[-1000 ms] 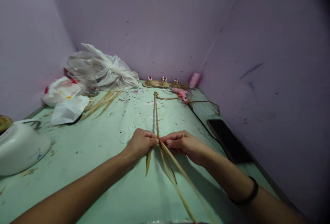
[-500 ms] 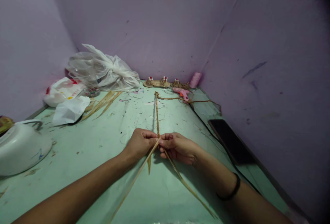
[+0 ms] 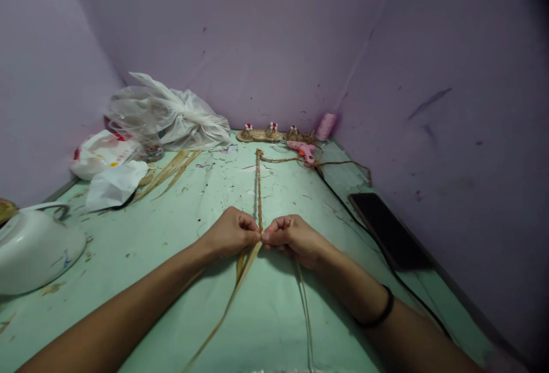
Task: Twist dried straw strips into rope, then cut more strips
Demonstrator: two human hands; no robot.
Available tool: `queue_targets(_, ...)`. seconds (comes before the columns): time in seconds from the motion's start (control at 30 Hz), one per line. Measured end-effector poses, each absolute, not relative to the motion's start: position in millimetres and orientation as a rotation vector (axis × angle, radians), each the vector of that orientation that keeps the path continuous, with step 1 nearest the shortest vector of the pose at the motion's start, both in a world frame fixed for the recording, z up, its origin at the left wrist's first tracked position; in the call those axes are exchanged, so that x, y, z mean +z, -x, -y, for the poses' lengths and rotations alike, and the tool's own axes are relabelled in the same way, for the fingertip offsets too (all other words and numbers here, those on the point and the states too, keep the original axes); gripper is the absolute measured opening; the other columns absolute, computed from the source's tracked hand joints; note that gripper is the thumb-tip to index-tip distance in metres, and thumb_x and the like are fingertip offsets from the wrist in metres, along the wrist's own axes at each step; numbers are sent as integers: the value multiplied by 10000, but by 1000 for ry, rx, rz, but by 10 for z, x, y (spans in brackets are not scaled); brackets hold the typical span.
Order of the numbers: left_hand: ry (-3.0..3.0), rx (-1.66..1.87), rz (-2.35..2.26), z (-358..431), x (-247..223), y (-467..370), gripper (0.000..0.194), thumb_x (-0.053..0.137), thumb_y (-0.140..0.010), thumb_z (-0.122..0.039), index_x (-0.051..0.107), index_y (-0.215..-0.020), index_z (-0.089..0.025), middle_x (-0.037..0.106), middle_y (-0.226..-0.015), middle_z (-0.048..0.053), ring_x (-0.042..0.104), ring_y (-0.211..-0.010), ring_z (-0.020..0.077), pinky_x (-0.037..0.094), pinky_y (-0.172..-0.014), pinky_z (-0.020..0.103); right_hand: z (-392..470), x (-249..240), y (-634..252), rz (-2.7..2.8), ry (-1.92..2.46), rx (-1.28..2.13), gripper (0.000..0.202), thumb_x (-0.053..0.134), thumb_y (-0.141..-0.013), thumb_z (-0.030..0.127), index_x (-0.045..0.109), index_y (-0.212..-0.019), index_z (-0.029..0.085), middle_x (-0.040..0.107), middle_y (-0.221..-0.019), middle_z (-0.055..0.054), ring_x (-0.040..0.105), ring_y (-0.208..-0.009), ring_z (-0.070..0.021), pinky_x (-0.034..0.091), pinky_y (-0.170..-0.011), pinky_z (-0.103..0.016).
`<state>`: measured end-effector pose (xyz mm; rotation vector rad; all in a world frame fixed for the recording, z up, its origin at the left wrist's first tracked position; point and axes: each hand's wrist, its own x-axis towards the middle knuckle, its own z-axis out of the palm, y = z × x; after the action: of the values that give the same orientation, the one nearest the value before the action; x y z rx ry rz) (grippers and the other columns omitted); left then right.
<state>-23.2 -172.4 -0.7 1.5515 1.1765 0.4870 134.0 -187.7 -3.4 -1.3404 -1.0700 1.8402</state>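
Note:
A thin brown braid point(image 3: 259, 190) runs from a knotted end at the middle of the green table point(image 3: 171, 281) down toward me. At its near end my left hand point(image 3: 235, 231) pinches the braid and its fibre strips. My right hand point(image 3: 289, 237) is closed at the same spot, its thumb and fingertips pinching the strands beside the left fingertips. Pale strips point(image 3: 227, 307) trail toward me below the left hand, and a thinner strip point(image 3: 305, 304) hangs below the right one.
At the back left lie a white plastic bag point(image 3: 184, 118), a white wrapper point(image 3: 115, 181) and loose dry strips point(image 3: 175, 173). A pink glue gun point(image 3: 303, 151), pink thread spool point(image 3: 326, 126) and woven pieces point(image 3: 259, 135) sit at the back. A phone point(image 3: 390, 230) and white bowl point(image 3: 40, 247) flank my arms.
The strands have shifted: the right strip now hangs more steeply under my right hand, and a wider brown strip shows by my left hand. Both hands stay pinched at the braid's end.

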Motion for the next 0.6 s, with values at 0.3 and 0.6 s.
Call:
queue_targets(0.3,-1782,505,-1331,1817,96,162,165,478,-598,-199,556,-472,-128,395,-431,-29,314,-444,69,229,-423,198,1889,-73,-1311,1036,1363,1808,79,611,-522,167,551,-505,119,520,-413,22,291,-344,-24,139,-360,-201)
queue_targets(0.6,-2178,344,-1610,2092,190,152,212,468,-679,-240,615,-561,-143,506,-484,36,395,-454,114,227,-468,247,1982,-69,-1159,960,1375,1702,98,585,-541,142,493,-507,139,519,-423,28,304,-342,-23,177,-367,-195)
